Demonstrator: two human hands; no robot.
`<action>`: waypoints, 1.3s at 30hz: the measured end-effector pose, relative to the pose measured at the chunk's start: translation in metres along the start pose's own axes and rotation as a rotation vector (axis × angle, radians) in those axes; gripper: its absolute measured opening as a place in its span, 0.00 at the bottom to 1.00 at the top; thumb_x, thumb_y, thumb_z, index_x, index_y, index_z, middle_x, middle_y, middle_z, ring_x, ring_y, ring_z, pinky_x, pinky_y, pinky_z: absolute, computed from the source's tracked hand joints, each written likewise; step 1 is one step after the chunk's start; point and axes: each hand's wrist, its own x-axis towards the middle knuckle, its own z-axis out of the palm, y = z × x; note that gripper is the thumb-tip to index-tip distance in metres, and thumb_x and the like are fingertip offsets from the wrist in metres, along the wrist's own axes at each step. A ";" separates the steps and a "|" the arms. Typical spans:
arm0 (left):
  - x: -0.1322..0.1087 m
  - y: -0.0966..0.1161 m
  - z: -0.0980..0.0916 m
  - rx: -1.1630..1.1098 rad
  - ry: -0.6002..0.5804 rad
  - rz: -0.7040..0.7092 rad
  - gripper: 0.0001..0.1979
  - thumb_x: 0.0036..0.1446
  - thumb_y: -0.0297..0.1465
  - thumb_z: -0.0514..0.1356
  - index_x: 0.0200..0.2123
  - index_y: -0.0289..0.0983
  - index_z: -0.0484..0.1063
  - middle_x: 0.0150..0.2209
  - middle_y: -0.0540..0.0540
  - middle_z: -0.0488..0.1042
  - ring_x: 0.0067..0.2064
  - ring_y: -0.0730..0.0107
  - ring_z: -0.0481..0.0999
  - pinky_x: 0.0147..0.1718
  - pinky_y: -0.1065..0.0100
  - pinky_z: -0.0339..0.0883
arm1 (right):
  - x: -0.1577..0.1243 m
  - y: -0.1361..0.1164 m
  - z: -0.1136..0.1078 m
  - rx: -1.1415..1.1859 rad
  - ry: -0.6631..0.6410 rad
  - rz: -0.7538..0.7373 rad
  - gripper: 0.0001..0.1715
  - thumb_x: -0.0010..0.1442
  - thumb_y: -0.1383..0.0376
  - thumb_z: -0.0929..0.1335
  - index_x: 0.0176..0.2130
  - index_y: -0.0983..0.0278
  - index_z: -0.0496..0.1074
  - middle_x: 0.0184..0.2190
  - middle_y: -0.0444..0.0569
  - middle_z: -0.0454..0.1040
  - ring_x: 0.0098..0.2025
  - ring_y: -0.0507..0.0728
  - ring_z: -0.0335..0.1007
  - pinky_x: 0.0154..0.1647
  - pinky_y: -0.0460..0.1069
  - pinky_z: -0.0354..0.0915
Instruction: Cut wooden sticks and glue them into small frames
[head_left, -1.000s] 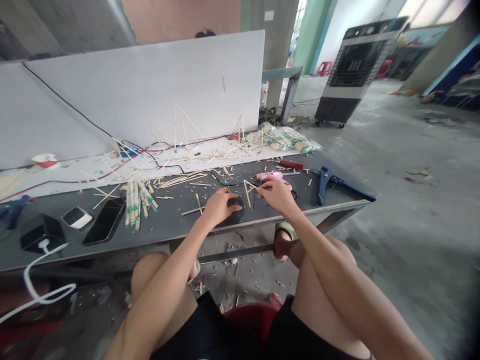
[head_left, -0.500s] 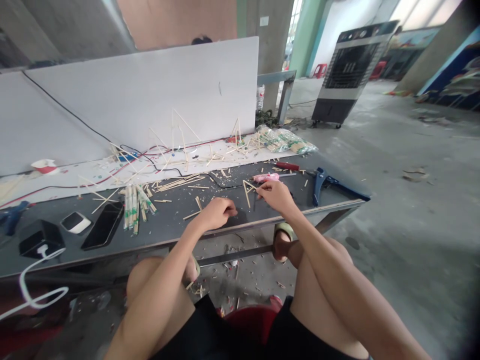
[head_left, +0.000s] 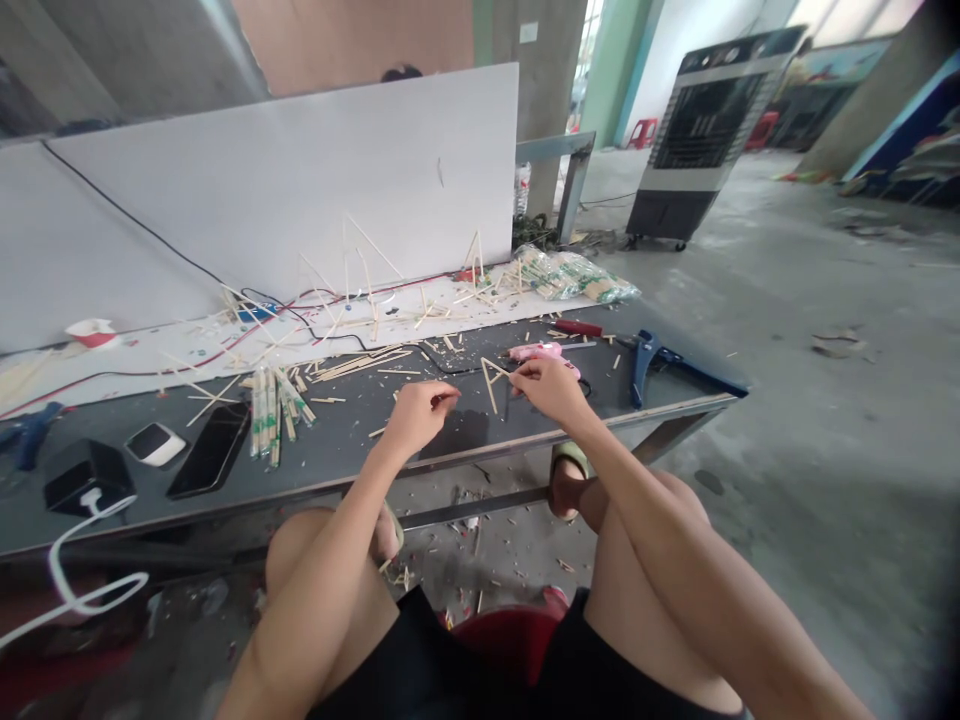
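Observation:
Between its fingertips my right hand [head_left: 549,388] pinches a small frame of joined wooden sticks [head_left: 491,382], shaped like a letter A, above the grey table [head_left: 352,450]. My left hand [head_left: 421,418] is to the left of it, over the table's front part, with thumb and fingertips together; whether anything small is between them is hidden. A pink glue gun [head_left: 536,351] lies just behind my right hand. Bundles of wrapped sticks [head_left: 268,415] and a row of loose sticks [head_left: 360,366] lie to the left.
Blue cutters [head_left: 643,370] and a red-handled tool [head_left: 579,328] lie at the right. A phone [head_left: 210,450], a black charger [head_left: 88,478] and a white device [head_left: 156,443] sit at the left. Stick frames and bagged sticks [head_left: 577,275] line the back; black and red cables cross there.
My left hand has moved a little left and up, with its fingertips drawn together. My right hand still holds the stick frame at nearly the same spot. The view has shifted slightly.

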 end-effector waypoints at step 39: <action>0.021 -0.017 0.040 0.202 -0.037 0.196 0.14 0.54 0.19 0.56 0.30 0.37 0.81 0.38 0.42 0.78 0.42 0.63 0.75 0.44 0.65 0.69 | -0.025 -0.029 0.042 -0.754 -0.222 -0.417 0.14 0.62 0.71 0.64 0.40 0.64 0.79 0.41 0.55 0.76 0.42 0.59 0.74 0.36 0.47 0.60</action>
